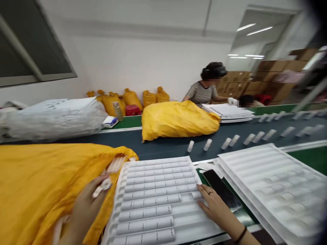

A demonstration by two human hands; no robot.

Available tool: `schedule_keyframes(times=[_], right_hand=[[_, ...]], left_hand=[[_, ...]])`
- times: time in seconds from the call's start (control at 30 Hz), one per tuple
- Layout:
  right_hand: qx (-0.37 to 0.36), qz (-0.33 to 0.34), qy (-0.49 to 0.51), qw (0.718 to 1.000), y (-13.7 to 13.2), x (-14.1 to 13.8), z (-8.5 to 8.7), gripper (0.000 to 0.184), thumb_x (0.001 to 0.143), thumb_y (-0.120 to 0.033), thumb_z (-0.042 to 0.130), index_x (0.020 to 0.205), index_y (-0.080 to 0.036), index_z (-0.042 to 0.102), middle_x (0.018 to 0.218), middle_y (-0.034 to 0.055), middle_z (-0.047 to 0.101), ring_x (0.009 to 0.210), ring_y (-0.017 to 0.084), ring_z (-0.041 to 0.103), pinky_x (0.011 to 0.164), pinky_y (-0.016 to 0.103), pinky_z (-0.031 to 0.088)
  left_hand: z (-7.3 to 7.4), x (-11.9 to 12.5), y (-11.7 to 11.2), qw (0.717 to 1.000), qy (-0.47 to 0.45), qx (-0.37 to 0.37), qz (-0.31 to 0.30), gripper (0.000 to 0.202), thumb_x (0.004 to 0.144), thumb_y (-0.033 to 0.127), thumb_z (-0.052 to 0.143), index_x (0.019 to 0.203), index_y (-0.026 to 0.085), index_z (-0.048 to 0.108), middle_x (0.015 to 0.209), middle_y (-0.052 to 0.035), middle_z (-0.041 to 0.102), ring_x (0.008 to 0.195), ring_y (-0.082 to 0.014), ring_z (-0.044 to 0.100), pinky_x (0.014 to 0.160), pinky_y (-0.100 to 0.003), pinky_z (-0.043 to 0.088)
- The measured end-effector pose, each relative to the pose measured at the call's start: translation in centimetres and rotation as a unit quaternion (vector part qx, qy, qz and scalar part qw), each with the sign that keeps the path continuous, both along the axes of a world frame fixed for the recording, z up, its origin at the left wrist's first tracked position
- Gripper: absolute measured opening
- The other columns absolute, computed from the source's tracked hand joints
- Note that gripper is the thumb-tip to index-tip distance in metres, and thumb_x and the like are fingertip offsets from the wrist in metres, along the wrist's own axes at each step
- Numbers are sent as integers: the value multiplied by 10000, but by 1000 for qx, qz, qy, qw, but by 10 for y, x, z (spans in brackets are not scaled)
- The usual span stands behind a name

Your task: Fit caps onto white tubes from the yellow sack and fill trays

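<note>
A: In the head view, what are the fingers of your left hand (85,200) doing?

B: They are curling mostly closed round a small white roll (106,183), with a second white piece (97,191) showing just beside it. You are holding this hand in front of the near yellow sack (51,180), close to its mouth, where white tubes (116,165) are peeking out.

A: And your right hand (216,206)?

B: You are stretching its fingers over the right edge of the white tray (187,217), slightly spread, with the thumb standing apart. A short roll (196,195) is lying by the gap between them; whether you are touching it, I cannot tell. You are wearing a ring on one finger and a dark band (240,234) on the wrist.

A: Where are the other rolls lying?

B: In the tray before you, printed white rolls (160,188) are filling grooves in long rows. The upper rows are reaching nearly to the right side; the lower ones are stopping short of it.

A: What else is surrounding you?

B: A black phone (221,189) is lying on the green desk (310,156), between your tray and a blurred stack of white trays (255,163). Beyond, a dark conveyor belt (163,151) is bearing spaced rolls (207,144) and a second yellow sack (178,119). Across it, a co-worker (203,93) in a striped top is reaching a white-gloved hand (232,101) over another tray stack (230,112).
</note>
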State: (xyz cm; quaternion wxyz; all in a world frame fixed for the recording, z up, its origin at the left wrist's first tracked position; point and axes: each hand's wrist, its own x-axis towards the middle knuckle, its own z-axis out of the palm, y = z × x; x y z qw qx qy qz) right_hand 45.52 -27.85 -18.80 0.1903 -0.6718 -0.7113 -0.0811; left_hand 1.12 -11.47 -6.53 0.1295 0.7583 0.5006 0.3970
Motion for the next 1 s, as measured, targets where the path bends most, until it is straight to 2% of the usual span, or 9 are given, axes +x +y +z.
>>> schedule_keyframes(times=[0.13, 0.23, 0.3, 0.4, 0.5, 0.6, 0.7, 0.83, 1.0], right_hand=[[49, 30, -75, 996, 4, 4, -14, 335, 878, -218, 468, 1148, -181, 663, 1039, 162, 664, 923, 279, 642, 771, 420, 562], [47, 32, -81, 995, 6, 2, -9, 318, 885, -186, 429, 1053, -188, 698, 939, 150, 666, 804, 248, 648, 709, 392, 567], [40, 35, -63, 997, 7, 1, 0, 283, 866, -174, 446, 1001, -179, 695, 947, 150, 661, 819, 248, 650, 704, 376, 570], [27, 46, -4, 999, 11, -5, 23, 192, 842, -179, 478, 914, -176, 656, 983, 143, 658, 891, 257, 643, 764, 385, 561], [34, 41, 108, 993, 19, -25, 58, 168, 847, -245, 522, 966, -172, 615, 923, 116, 667, 837, 234, 644, 745, 361, 554], [40, 63, 265, 961, 30, -60, 96, 232, 878, -303, 535, 1066, -182, 598, 961, 96, 672, 792, 188, 639, 702, 303, 550], [36, 151, 368, 917, 44, -93, 128, 266, 913, -297, 528, 1160, -219, 588, 1017, 72, 666, 857, 167, 639, 738, 279, 550], [50, 247, 307, 918, 57, -108, 155, 297, 918, -223, 524, 1206, -249, 593, 1091, 82, 606, 1039, 189, 590, 883, 341, 524], [33, 296, 225, 928, 61, -108, 168, 372, 933, -145, 446, 1274, -253, 545, 1136, 98, 534, 1081, 187, 558, 908, 358, 516]], left_hand=[[3, 39, 0, 997, -39, 21, -66, 262, 879, 347, 553, 1111, 239, 608, 1145, -47, 663, 1089, -220, 607, 979, -402, 473], [10, 61, -7, 994, -52, 38, -85, 243, 880, 298, 559, 1114, 248, 605, 1138, -36, 661, 1099, -203, 594, 984, -381, 463], [12, 66, -14, 993, -58, 27, -95, 245, 881, 301, 563, 1115, 236, 595, 1127, -48, 656, 1094, -208, 589, 973, -385, 467], [13, 69, -24, 991, -70, -11, -115, 279, 898, 325, 535, 1150, 207, 551, 1118, -76, 640, 1058, -214, 594, 928, -383, 489], [14, 76, -35, 987, -39, -41, -149, 334, 924, 327, 487, 1236, 209, 504, 1154, -84, 626, 1060, -212, 592, 907, -368, 498], [17, 91, -44, 977, 20, -42, -209, 352, 935, 314, 468, 1280, 248, 500, 1125, -61, 634, 1028, -191, 601, 885, -328, 502], [21, 102, -48, 969, 57, -23, -239, 353, 939, 327, 464, 1278, 250, 521, 992, -50, 641, 901, -172, 617, 804, -294, 511], [28, 97, -48, 968, 97, 8, -233, 345, 941, 344, 457, 1244, 215, 557, 884, -54, 627, 816, -175, 606, 733, -292, 498], [35, 84, -51, 966, 79, -20, -245, 311, 933, 351, 475, 1187, 202, 575, 896, -52, 641, 822, -169, 609, 744, -288, 487]])
